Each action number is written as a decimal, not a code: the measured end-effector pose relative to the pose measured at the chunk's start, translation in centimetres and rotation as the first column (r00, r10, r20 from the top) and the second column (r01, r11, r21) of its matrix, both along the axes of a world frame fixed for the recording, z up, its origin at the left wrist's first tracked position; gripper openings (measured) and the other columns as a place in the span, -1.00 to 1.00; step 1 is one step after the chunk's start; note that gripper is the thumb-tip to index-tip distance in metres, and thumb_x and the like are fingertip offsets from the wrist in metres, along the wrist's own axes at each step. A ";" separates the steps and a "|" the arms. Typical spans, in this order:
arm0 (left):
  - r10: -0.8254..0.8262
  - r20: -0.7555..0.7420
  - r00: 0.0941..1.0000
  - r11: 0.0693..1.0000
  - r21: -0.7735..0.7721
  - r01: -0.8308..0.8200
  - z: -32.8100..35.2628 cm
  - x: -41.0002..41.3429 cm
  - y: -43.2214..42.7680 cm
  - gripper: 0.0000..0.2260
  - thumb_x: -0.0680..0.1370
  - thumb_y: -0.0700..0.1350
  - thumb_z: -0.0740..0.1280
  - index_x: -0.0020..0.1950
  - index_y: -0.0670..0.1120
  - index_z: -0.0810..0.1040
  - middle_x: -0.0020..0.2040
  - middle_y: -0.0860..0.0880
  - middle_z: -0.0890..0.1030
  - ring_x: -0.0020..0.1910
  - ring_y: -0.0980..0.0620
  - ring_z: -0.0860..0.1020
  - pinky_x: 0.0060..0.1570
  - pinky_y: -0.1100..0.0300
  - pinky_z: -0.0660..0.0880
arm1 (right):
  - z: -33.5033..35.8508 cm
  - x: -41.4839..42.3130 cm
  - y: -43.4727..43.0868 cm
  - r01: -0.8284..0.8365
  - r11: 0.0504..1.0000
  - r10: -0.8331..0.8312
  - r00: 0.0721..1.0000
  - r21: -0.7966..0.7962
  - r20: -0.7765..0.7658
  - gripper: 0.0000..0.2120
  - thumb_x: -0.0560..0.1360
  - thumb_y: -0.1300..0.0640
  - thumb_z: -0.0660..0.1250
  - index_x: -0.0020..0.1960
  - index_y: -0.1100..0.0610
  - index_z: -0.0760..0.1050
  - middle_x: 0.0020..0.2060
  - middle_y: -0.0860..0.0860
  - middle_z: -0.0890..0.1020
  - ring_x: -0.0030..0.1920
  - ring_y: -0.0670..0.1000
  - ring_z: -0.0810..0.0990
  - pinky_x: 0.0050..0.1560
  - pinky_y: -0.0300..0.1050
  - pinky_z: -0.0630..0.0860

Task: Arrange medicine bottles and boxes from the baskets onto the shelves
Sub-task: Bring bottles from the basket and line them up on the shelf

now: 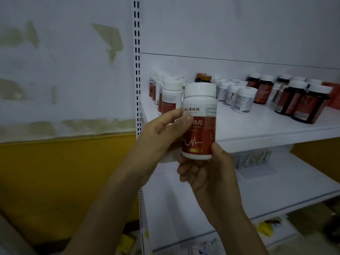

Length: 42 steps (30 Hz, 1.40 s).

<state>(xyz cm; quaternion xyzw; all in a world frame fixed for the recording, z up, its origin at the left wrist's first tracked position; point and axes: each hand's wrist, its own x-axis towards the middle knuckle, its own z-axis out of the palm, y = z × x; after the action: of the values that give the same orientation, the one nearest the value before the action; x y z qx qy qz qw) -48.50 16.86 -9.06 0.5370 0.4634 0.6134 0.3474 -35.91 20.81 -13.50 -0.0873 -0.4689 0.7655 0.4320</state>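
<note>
I hold a white medicine bottle with a red label (199,115) upright in front of the upper white shelf (257,129). My left hand (158,137) grips its left side, thumb across the label. My right hand (207,172) holds it from below, thumb on the lower right edge. Right behind the bottle, a row of matching white and red bottles (167,94) stands at the shelf's left end.
Small white bottles (237,96) fill the shelf's middle and dark brown bottles (301,103) its right part. Two orange-capped bottles (203,78) stand at the back. A lower shelf (276,196) carries small packs (255,159). A slotted upright (137,70) runs along the left edge.
</note>
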 end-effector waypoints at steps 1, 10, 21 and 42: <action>-0.038 -0.005 0.999 0.999 -0.029 0.038 -0.2 0.1 0.0 -0.44 0.42 0.26 0.35 0.30 -0.05 0.50 0.06 -0.02 0.66 -0.04 0.04 0.65 -0.12 0.19 0.57 | 0.0 0.3 -0.1 -0.037 0.999 0.037 0.999 -0.023 -0.020 -0.53 0.31 -0.28 0.41 -0.08 0.12 0.67 -0.29 0.13 0.65 -0.35 0.01 0.63 -0.36 -0.19 0.55; 0.137 0.016 0.990 0.990 0.041 -0.138 -0.2 2.7 0.4 -0.49 0.32 0.05 0.41 0.25 -0.03 0.49 0.01 0.05 0.68 -0.03 0.12 0.65 -0.03 0.22 0.60 | -0.1 2.0 0.9 0.241 0.961 -0.269 0.928 0.136 0.257 -0.55 0.47 -0.16 0.16 -0.10 0.21 0.57 -0.34 0.13 0.63 -0.38 0.03 0.61 -0.38 -0.17 0.55; 0.649 -0.592 0.478 0.755 0.426 -0.498 -1.7 5.3 0.1 -0.39 0.38 0.07 0.51 0.38 0.04 0.40 0.17 0.03 0.52 0.14 0.05 0.46 0.02 0.18 0.45 | 1.2 2.6 0.9 0.362 0.893 -0.394 0.916 0.266 0.075 -0.61 0.43 0.13 0.34 0.22 0.25 0.50 -0.13 -0.01 0.68 -0.06 -0.06 0.66 -0.05 -0.24 0.57; 0.537 -0.545 0.644 0.844 0.354 -0.404 -0.7 2.1 -0.1 -0.41 0.44 0.28 0.31 0.43 0.26 0.21 0.20 0.32 0.49 0.11 0.33 0.50 -0.04 0.42 0.49 | 4.2 1.3 4.4 0.192 0.904 -0.281 0.941 0.382 0.190 -0.52 0.44 0.21 0.40 0.32 0.06 0.36 0.05 0.00 0.68 0.06 -0.06 0.66 -0.04 -0.20 0.60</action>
<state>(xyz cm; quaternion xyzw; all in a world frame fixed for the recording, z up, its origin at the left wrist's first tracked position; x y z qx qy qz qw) -46.42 16.73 -9.72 0.6011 0.6114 0.5118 -0.0545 -34.62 25.20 -9.26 -0.1558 -0.6349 0.5924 0.4708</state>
